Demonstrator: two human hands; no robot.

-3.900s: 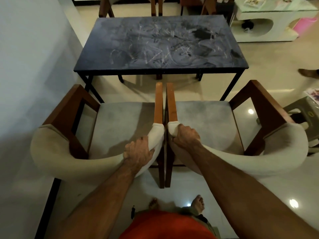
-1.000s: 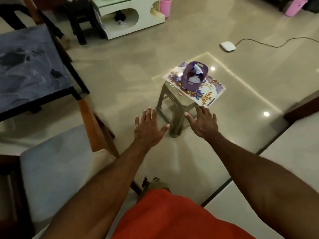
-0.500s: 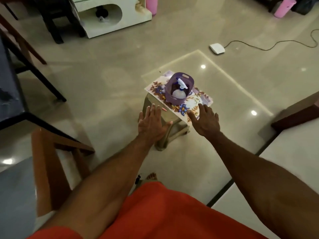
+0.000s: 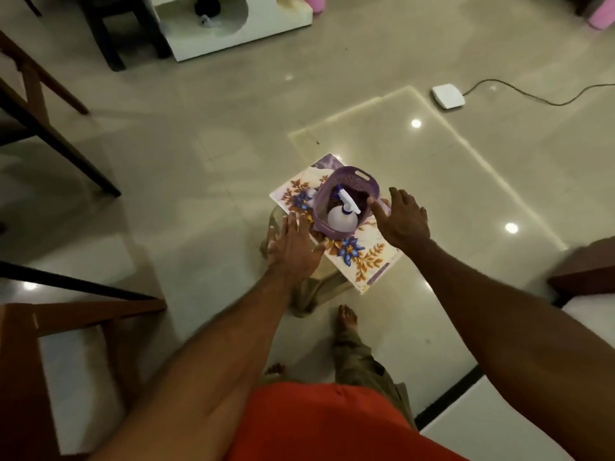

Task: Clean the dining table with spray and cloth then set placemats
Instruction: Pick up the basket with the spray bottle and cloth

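Over the low stool (image 4: 309, 291), both hands are spreading, fingers released: left hand (image 4: 293, 247) and right hand (image 4: 404, 219) are flanking the purple basket (image 4: 352, 181) holding the spray bottle (image 4: 342, 219), standing on floral placemats (image 4: 362, 257), apparently to lift it.

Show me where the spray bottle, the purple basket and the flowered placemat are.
spray bottle (image 4: 342, 222), head view, on its white body.
purple basket (image 4: 353, 179), head view, on its far wall.
flowered placemat (image 4: 366, 261), head view, on its near printed part.

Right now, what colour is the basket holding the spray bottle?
Purple, seen in the head view: basket with white spray bottle.
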